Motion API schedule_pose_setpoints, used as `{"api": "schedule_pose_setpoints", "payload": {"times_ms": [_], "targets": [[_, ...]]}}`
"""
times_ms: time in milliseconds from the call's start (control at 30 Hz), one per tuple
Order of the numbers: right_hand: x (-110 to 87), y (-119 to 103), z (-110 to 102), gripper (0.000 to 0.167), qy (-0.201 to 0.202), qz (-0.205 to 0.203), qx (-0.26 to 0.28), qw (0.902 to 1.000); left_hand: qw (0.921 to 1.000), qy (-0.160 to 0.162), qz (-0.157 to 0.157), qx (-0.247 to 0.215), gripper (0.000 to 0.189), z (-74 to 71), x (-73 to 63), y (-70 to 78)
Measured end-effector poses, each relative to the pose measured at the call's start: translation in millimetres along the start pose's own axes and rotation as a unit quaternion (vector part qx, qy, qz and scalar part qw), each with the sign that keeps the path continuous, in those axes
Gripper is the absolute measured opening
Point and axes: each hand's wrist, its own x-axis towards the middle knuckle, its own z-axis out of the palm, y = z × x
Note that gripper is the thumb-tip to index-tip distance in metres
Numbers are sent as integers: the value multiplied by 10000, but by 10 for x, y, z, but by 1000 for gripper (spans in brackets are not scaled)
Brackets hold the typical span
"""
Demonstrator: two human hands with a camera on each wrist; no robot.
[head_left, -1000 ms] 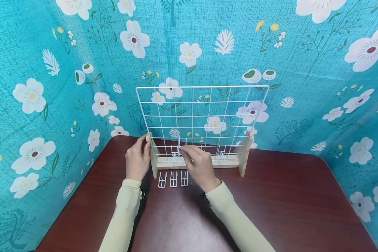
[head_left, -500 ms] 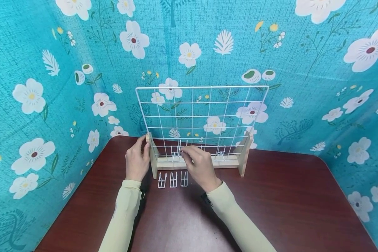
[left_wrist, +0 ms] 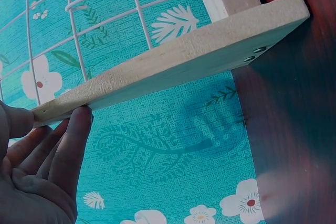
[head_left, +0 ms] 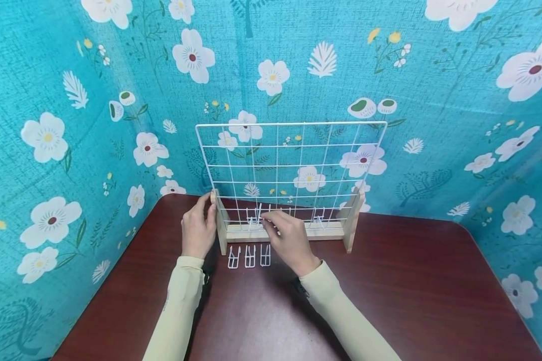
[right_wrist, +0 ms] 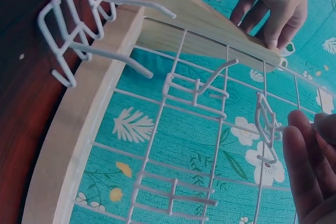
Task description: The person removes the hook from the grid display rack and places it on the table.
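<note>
A white wire grid (head_left: 291, 123) stands upright in a wooden base, with a wooden side post at each end. My left hand (head_left: 198, 228) holds the top of the left post (left_wrist: 173, 61) between thumb and fingers. With thumb and fingertips, my right hand (head_left: 291, 240) pinches a small white wire hook (right_wrist: 269, 129) by its prong, its frame facing the grid just above the lower rows. In the right wrist view, one hook (right_wrist: 195, 92) hangs on the grid nearby and another hook (right_wrist: 172, 196) hangs farther along. The right hand hides part of the grid in the head view.
Three loose white hooks (head_left: 250, 256) lie in a row on the dark red table (head_left: 433, 291), in front of the base bar (head_left: 325, 233). A turquoise flowered cloth (head_left: 325, 90) hangs close behind and at both sides.
The hook in my right hand has sunk slightly along the grid, its tips now lower. My left hand keeps its place on the post.
</note>
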Motion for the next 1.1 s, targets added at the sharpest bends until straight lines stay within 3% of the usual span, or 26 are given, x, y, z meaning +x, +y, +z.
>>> {"api": "schedule_pose_setpoints", "payload": {"times_ms": [233,1100], "targets": [[-65,4,-36,9,-51,20,52,10000,10000,-34,-79,-16,36,-9,-30,-1],[-157,65,-90,15,-284,250,186,9991,9999,46,136,-23,34,-3,6,0]]}}
